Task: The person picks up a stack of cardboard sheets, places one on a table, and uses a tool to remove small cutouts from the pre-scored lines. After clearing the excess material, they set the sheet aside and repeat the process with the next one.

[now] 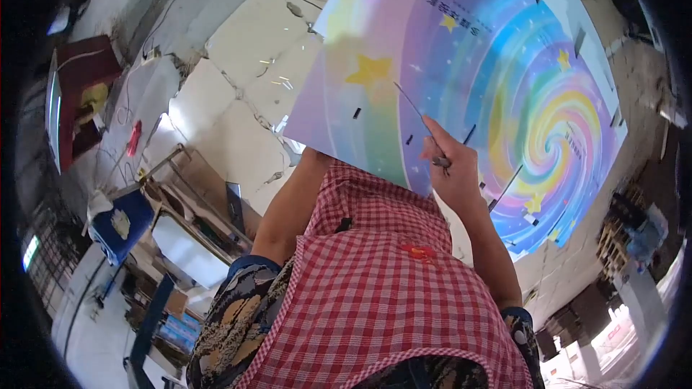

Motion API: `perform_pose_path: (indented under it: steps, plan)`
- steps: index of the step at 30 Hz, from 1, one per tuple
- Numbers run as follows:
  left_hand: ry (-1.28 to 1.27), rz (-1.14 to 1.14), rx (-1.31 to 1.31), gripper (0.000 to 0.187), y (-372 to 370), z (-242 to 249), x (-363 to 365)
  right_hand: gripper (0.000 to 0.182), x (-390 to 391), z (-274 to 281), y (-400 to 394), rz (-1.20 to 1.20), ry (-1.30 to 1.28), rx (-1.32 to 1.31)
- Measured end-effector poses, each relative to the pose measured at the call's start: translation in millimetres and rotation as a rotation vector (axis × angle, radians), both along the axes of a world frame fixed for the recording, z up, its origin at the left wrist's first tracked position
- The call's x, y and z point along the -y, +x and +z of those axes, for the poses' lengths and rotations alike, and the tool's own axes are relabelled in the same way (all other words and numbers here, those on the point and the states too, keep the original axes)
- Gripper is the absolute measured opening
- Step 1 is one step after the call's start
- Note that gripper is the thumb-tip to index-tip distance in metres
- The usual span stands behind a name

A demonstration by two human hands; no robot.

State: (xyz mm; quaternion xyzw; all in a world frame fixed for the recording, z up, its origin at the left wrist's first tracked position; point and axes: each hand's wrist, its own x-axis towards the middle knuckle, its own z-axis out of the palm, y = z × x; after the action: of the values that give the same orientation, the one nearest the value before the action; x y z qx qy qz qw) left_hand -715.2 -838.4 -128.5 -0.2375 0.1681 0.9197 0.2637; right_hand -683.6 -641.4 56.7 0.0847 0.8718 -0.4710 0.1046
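A large printed board (432, 65) with a pastel swirl, yellow stars and dark lettering is in front of my apron, tilted. Several narrow dark slots and small rectangular holes are cut in it. My right hand (455, 173) is closed over the board, gripping a thin pointed metal tool (409, 99) whose tip points up and left across the print. A dark metal part of the tool shows under my fingers. The left forearm (292, 198) reaches up behind the board's lower left edge, so my left hand is hidden there.
A pale worktable (238, 137) with cracked, taped joints lies beyond the board, with small scraps on it. To the left are a dark red box (83, 94), a red-handled item (134, 137), a blue box (121, 223) and a metal-framed rack (194, 202). Stacked pallets (613, 234) stand at right.
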Motion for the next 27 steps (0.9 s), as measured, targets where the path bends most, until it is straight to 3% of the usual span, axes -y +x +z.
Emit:
perform_pose_path:
  steps: [9, 21, 23, 27]
  plan:
    - [0.045, 0.071, 0.048, 0.028, 4.1, -1.9, -7.7, 0.037, -2.0, -19.2, -30.3, 0.15, 0.087, -0.004]
    - [-0.072, 0.103, 0.085, 0.025, 14.6, -3.2, -8.5, 0.039, -4.2, -13.3, -31.7, 0.108, -0.018, 0.082]
    - [-0.048, 0.135, 0.111, 0.026, 3.4, 25.4, -17.2, 0.039, -5.5, -13.6, -33.5, 0.116, -0.016, 0.073]
    - [-0.046, 0.143, 0.11, 0.027, 8.4, 11.0, -15.2, 0.038, -6.0, -12.5, -36.8, 0.115, -0.014, 0.067]
